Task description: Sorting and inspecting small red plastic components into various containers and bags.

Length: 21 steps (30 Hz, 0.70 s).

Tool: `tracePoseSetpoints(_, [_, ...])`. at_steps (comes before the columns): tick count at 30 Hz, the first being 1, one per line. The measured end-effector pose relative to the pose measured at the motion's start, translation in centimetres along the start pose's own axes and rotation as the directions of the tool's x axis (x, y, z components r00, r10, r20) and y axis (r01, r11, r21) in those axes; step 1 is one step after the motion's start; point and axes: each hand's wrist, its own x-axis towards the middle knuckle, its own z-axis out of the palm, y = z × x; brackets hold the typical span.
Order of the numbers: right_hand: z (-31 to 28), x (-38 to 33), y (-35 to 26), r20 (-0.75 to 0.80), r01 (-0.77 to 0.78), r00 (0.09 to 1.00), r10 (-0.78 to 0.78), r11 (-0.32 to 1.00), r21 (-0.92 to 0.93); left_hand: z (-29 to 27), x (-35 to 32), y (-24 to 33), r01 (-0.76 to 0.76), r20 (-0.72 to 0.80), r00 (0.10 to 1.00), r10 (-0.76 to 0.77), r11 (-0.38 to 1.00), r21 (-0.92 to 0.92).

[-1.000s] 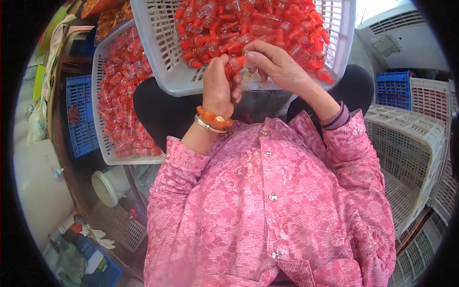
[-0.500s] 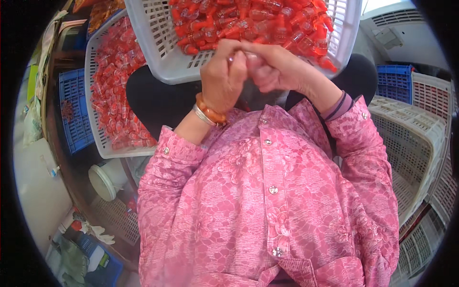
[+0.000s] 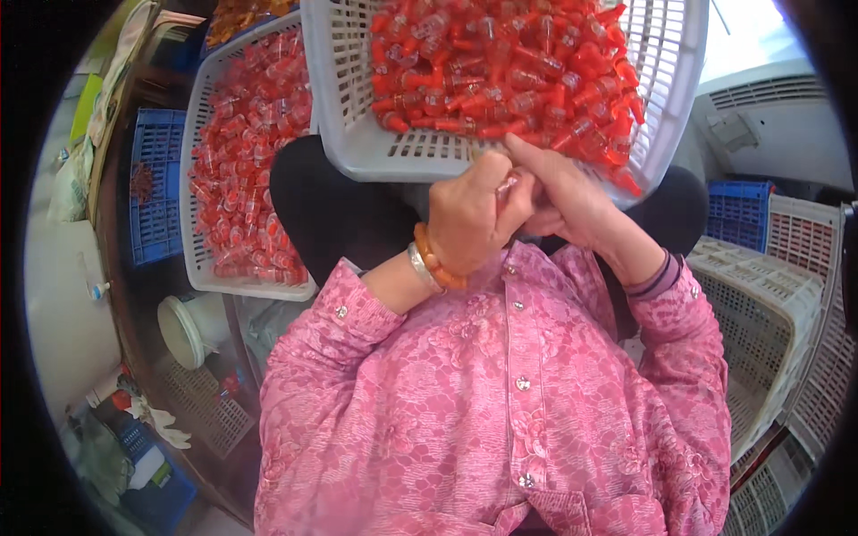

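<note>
Drawn back twd. body vs. 1 s ago: L hand (image 3: 469, 216) & R hand (image 3: 576, 196), now pressed tog.; can't tell what, if anything, either pinches. Red bottles (image 3: 500, 80) heaped in white basket (image 3: 380, 165) just beyond; 2nd white basket (image 3: 250, 288), also bottle-filled, to L; blue crate (image 3: 161, 234) past it; pale crate (image 3: 779, 284) far R.

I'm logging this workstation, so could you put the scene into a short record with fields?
Left hand: closed on a small shiny object, mostly hidden
Right hand: against the left hand
Front crate: white, slatted, holding red bottles
Side crate: white, on the person's left, holding more red bottles
Lower left: white bucket
</note>
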Motion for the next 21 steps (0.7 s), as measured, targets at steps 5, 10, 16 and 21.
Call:
tracePoseSetpoints(5, [3.6, 0.5, 0.1, -0.182, 0.313, 0.787, -0.59, 0.635, -0.706, -2.1, 1.6, -1.2, 0.72, 0.29, 0.647, -0.705, 0.441, -0.536])
tracePoseSetpoints(10, [4.5, 0.3, -0.5, -0.043, 0.326, 0.867, -0.496, 0.631, -0.703, -2.2, -0.2, -1.1, 0.176, -0.013, 0.984, -0.175, 0.983, 0.051])
tracePoseSetpoints(16, [4.8, 3.7, -3.6, 0.055, 0.175, 0.981, -0.185, 0.737, -0.653, -4.6, 0.7, 0.3, 0.291, -0.171, 0.939, -0.299, 0.954, -0.074])
tracePoseSetpoints(21, [-1.1, 12.9, -7.8, 0.284, 0.298, 0.568, -0.773, -0.128, -0.946, -11.4, 1.2, -3.0, 0.28, -0.497, 0.847, -0.186, 0.952, 0.121])
